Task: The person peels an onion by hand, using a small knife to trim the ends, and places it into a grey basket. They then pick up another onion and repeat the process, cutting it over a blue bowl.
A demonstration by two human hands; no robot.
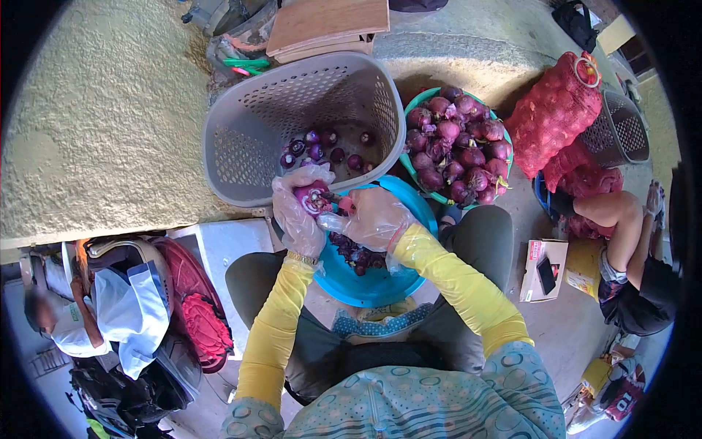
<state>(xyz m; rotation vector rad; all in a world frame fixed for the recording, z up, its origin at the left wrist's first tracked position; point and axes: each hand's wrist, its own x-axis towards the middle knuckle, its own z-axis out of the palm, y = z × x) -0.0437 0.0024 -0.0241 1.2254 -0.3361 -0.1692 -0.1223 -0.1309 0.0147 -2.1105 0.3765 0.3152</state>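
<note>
My left hand (295, 223), in a clear plastic glove, is wrapped round a red onion (311, 194) whose pale cut face shows. In my gloved right hand (378, 217) is a small knife (345, 204) with a reddish handle, its tip at the onion; the blade is mostly hidden. Both hands are above the near rim of a grey perforated basket (238, 135), where several trimmed onions (316, 151) lie at the bottom. Beneath my hands a blue basin (367, 291) between my knees holds dark onion skins and scraps (358, 256).
A green basin (409, 162) heaped with unpeeled red onions (462, 150) stands to the right of the basket. Beyond it are a red mesh sack (553, 110) and another grey basket (627, 132). People sit at both sides. A phone (546, 275) rests on a cardboard box (534, 256).
</note>
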